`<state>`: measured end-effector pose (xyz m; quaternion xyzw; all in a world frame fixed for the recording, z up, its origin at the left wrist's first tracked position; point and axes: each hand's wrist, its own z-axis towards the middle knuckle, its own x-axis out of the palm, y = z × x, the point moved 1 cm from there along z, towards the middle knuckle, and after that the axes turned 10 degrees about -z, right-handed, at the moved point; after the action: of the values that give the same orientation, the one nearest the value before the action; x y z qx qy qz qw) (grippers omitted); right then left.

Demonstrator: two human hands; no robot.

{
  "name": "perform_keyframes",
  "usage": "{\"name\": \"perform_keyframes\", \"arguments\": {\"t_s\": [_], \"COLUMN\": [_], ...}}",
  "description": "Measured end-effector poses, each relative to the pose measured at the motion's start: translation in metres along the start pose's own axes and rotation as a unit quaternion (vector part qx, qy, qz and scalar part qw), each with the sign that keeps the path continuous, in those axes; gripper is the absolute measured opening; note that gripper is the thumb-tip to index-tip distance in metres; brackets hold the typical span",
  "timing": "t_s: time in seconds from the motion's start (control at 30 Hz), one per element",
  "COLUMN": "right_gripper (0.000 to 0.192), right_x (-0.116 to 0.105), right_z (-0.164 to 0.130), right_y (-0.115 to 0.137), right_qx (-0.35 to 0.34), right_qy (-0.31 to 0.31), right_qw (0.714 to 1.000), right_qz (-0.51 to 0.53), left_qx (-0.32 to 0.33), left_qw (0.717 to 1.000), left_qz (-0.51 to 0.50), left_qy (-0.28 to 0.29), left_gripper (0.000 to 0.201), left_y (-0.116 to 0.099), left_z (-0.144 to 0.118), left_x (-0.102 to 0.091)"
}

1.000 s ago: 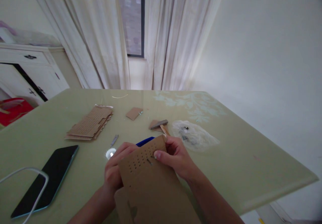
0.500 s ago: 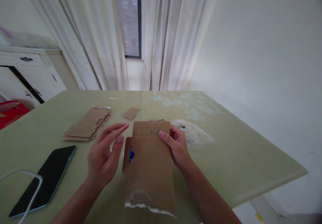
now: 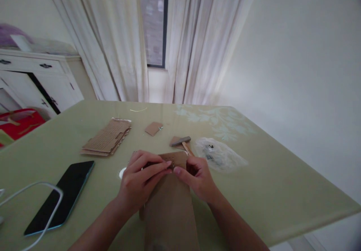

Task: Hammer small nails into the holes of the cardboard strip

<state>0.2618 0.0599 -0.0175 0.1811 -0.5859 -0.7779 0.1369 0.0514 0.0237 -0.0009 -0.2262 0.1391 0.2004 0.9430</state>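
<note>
Both the left hand (image 3: 139,181) and right hand (image 3: 197,177) pinch the cardboard strip (image 3: 169,202) at its punched end nearest the hammer (image 3: 182,142), fingertips pressed together; inserting the next pin calls for steady alignment.

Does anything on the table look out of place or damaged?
Nothing looks damaged. Both hands, left hand and right hand, hold the cardboard piece. The white cable lies across the phone, slightly untidy.

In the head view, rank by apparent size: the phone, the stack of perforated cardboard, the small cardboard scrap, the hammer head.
1. phone, though nearest the camera
2. stack of perforated cardboard
3. small cardboard scrap and hammer head: too alike to rank
</note>
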Motion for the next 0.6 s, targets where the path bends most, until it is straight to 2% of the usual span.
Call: {"name": "perform_keyframes", "arguments": {"t_s": [0.27,0.5,0.6], "right_gripper": [0.045,0.041,0.037], "right_x": [-0.002,0.002,0.003], "right_z": [0.001,0.001,0.001], "right_y": [-0.001,0.004,0.001], "right_qx": [-0.03,-0.04,-0.008], "right_qy": [-0.038,-0.035,-0.029], "right_qw": [0.987,0.98,0.992], "right_qz": [-0.153,-0.192,-0.119], "left_qx": [0.032,0.025,0.006], "left_qw": [0.999,0.997,0.997], "left_qz": [-0.019,-0.061,-0.073], "left_qy": [-0.025,-0.031,-0.038], "left_gripper": [0.009,0.009,0.009], "left_y": [-0.009,-0.019,-0.017], "left_z": [-0.002,-0.003,-0.004], "left_x": [0.004,-0.001,0.001]}}
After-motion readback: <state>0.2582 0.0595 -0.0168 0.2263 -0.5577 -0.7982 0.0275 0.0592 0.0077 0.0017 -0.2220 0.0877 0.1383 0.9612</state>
